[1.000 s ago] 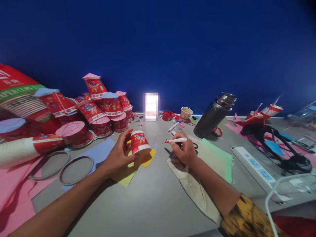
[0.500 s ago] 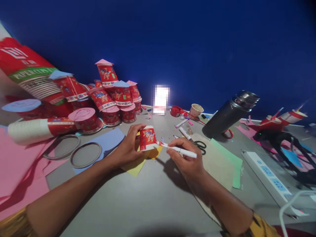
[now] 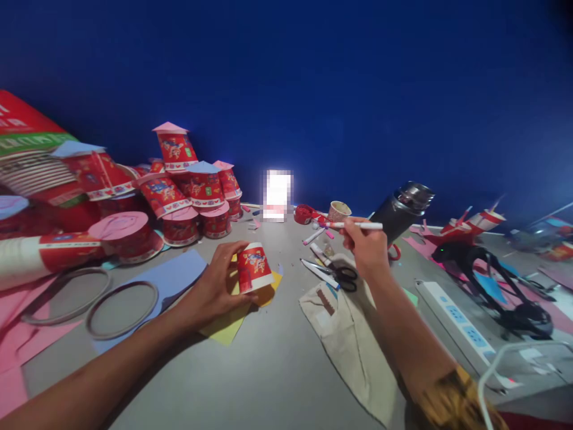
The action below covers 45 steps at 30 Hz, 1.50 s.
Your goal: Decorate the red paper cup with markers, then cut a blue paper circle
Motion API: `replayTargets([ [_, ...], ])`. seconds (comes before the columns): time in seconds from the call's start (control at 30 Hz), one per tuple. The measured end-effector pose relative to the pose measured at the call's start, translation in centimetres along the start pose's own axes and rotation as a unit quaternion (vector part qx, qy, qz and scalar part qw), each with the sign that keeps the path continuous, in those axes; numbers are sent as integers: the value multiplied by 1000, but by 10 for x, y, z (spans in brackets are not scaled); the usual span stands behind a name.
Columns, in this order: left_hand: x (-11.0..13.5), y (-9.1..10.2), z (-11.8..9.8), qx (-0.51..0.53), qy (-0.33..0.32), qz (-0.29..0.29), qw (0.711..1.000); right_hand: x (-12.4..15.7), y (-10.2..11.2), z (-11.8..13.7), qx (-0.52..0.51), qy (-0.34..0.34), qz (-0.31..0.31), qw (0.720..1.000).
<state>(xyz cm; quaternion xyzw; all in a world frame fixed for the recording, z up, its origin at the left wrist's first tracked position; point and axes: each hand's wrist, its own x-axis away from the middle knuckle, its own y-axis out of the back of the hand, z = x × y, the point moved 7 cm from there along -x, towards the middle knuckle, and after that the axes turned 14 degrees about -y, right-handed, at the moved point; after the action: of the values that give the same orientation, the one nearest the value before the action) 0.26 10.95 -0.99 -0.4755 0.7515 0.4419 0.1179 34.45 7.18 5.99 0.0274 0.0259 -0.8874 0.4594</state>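
Observation:
A red paper cup [image 3: 254, 267] with a printed pattern and a white rim is gripped by my left hand [image 3: 222, 276], tilted above yellow paper [image 3: 226, 325]. Raised to the right, my right hand [image 3: 366, 243] pinches a white marker [image 3: 369, 226], its red end pointing left and apart from the cup. Below that hand lie dark-handled scissors [image 3: 345, 278] on a beige cloth [image 3: 353, 346]. Loose markers [image 3: 316, 236] are scattered just left of it.
Decorated red cups [image 3: 174, 194] with paper tops are stacked at the left. Two grey rings [image 3: 122, 309] lie on blue paper [image 3: 179, 272]. A dark flask [image 3: 400, 209], a power strip [image 3: 456, 322] and a black strapped object [image 3: 492, 286] stand or lie at the right.
My right hand has lifted the marker away from the cup, up and to the right. The left hand still holds the cup. The view has turned right, uncovering more of the beige cloth.

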Motion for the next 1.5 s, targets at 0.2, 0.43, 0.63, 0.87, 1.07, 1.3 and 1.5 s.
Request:
replayTargets([
  [0.2, 5, -5, 10, 35, 24, -6, 999, -86, -23, 9, 185, 40, 1, 982],
  [0.43, 9, -5, 10, 48, 36, -14, 998, -127, -78, -12, 288, 60, -5, 956],
  [0.63, 11, -7, 8, 57, 65, -17, 996, -139, -90, -25, 366, 81, -8, 927],
  [0.87, 12, -8, 8, 46, 70, -25, 996, -137, -93, -34, 359, 110, -9, 927],
  [1.07, 11, -5, 11, 18, 50, -23, 998, -132, -87, -34, 360, 118, -13, 926],
  [1.3, 8, -4, 7, 22, 69, -17, 997, -136, -86, -40, 392, 98, -13, 915],
  [1.5, 9, -6, 6, 28, 89, -29, 995, -134, -84, -34, 388, 119, -4, 914],
])
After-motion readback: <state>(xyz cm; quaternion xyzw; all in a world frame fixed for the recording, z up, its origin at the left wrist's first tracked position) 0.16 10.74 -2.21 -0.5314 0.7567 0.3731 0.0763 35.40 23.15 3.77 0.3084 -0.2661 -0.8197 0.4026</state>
